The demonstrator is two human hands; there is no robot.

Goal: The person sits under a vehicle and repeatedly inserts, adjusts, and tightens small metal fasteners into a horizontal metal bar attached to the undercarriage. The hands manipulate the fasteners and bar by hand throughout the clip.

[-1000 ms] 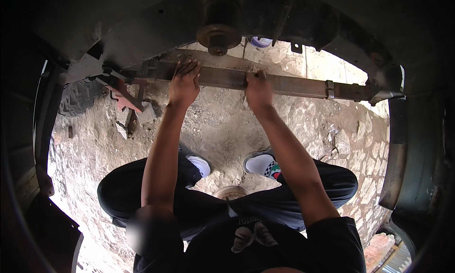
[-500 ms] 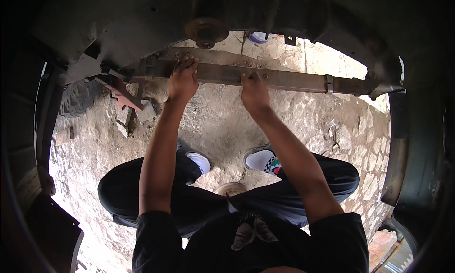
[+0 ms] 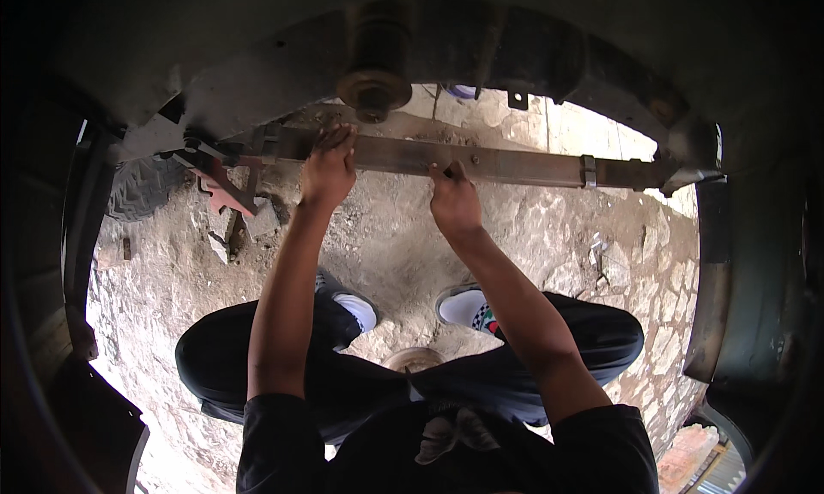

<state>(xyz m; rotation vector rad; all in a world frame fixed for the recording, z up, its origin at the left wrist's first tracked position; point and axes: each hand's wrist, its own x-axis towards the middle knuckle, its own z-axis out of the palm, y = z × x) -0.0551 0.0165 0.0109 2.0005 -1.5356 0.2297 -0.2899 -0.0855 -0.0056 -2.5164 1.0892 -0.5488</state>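
Observation:
A long brown leaf spring [image 3: 524,167] runs across beneath the dark metal vehicle body, with a clamp [image 3: 588,171] round its right part and a small bolt [image 3: 475,160] near its middle. My left hand [image 3: 328,169] is closed over the spring's left part, its darkened fingers curled at the upper edge. To the right, my right hand [image 3: 456,200] meets the spring's lower edge with thumb and fingers bent in. Whatever those fingers may hold is hidden. At the spring's left end there is a reddish metal bracket [image 3: 227,191].
Dark body panels curve overhead and down both sides. A rusty round bolted mount [image 3: 374,90] hangs above my left hand. Broken stones [image 3: 261,220] and a treaded tire [image 3: 142,189] lie at the left. A round metal piece [image 3: 413,359] rests on the stony ground between my feet.
The spring and the vehicle parts sit slightly lower in view. My right hand has slid a little left and down, from across the spring to its lower edge. My left hand keeps its place.

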